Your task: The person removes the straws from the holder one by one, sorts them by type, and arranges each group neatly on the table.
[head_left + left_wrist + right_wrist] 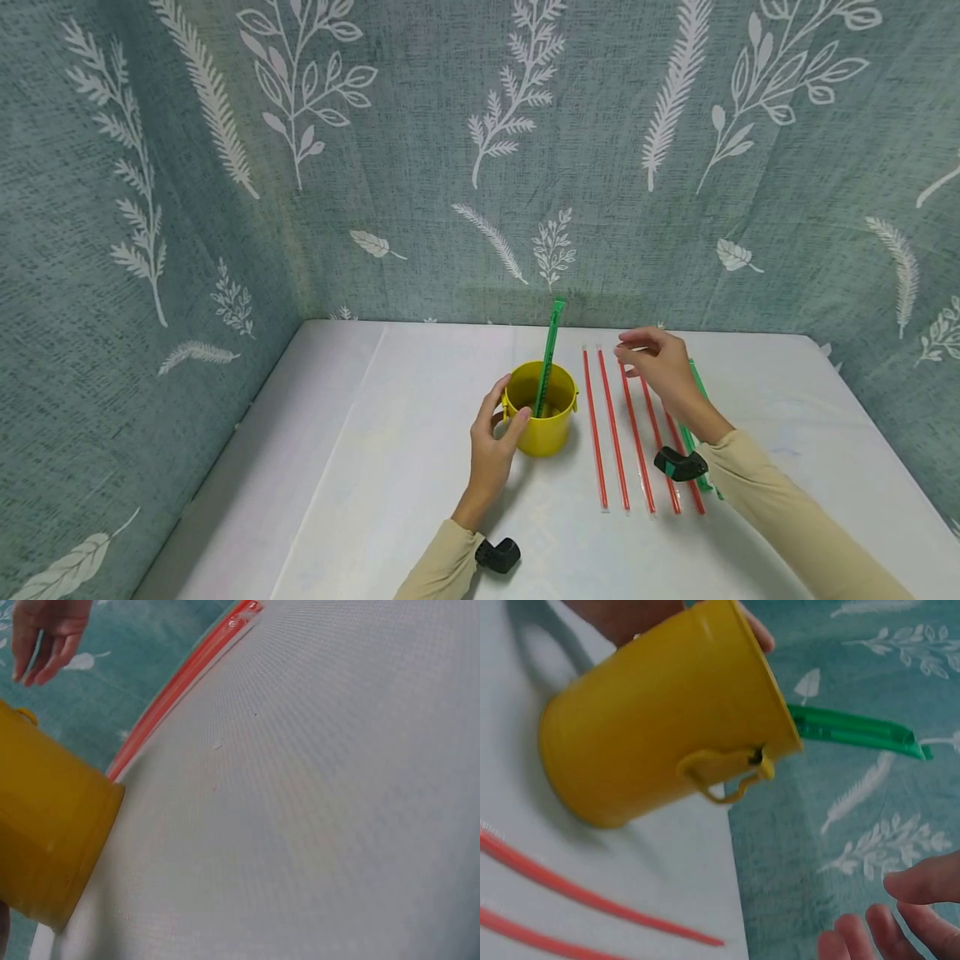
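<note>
A small yellow bucket (543,437) with side loops stands upright on the table. My left hand (491,458) holds it from the left, thumb at the near rim and fingers around the side. One wrapped green straw (551,346) leans inside, its top sticking out above the rim. To the right lie several red straws (594,425) in clear wrappers, side by side. Over their far ends hovers my right hand (663,375), fingers loosely bent and nothing between them in the right wrist view. Beyond the red row are green straws (699,382), partly hidden by my right wrist.
The white table (390,467) reaches back to a grey-green curtain (420,167) printed with white leaves, which also hangs along both sides. A black wrist camera (681,464) on my right arm hangs over the red straws.
</note>
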`<state>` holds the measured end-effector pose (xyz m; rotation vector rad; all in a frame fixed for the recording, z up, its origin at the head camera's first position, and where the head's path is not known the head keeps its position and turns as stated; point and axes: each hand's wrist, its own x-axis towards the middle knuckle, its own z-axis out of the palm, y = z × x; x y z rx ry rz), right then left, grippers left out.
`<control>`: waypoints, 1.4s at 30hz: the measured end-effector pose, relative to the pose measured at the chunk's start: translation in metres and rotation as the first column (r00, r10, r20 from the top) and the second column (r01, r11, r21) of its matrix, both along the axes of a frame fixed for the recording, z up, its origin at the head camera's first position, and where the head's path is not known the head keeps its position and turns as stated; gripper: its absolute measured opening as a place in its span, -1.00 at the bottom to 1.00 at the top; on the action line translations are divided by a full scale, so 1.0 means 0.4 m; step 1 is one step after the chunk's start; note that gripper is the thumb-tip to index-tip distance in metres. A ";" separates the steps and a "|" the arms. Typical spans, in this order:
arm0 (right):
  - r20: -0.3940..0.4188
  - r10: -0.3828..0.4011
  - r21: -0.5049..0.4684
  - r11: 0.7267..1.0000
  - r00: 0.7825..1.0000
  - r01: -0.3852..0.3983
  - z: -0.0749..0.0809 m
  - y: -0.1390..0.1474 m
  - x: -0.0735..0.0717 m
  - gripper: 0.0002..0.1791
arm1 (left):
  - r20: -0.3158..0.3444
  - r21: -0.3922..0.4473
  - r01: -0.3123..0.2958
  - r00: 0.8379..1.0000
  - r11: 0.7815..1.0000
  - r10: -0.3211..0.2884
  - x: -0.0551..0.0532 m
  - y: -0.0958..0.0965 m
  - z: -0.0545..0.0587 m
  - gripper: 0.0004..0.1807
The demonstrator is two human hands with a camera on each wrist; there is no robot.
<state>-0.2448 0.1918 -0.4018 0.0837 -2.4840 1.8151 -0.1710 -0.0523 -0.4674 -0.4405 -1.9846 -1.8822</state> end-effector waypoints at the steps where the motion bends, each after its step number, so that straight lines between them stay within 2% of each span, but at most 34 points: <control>1: -0.001 0.003 -0.007 1.000 1.000 -0.003 0.002 -0.005 0.000 -0.64 | -0.002 -0.001 -0.001 1.000 1.000 0.001 0.000 0.000 0.000 -0.45; 12: -0.044 0.043 -0.079 0.996 0.998 -0.047 0.016 -0.057 -0.001 -0.69 | 0.007 0.007 -0.003 1.000 1.000 0.003 0.000 -0.001 -0.002 -0.45; 17: -0.063 0.047 -0.079 0.996 0.997 -0.052 0.024 -0.082 0.007 -0.69 | 0.012 0.015 0.002 1.000 1.000 -0.002 0.000 -0.002 -0.002 -0.45; 28: -0.092 0.125 -0.107 0.985 0.988 -0.135 0.040 -0.123 0.005 -0.64 | 0.023 0.011 0.000 1.000 1.000 0.000 0.001 -0.002 -0.001 -0.45; 42: -0.091 0.069 -0.126 0.989 0.993 -0.080 0.037 -0.188 -0.015 -0.58 | 0.012 0.009 -0.007 1.000 1.000 0.006 -0.001 0.000 -0.002 -0.45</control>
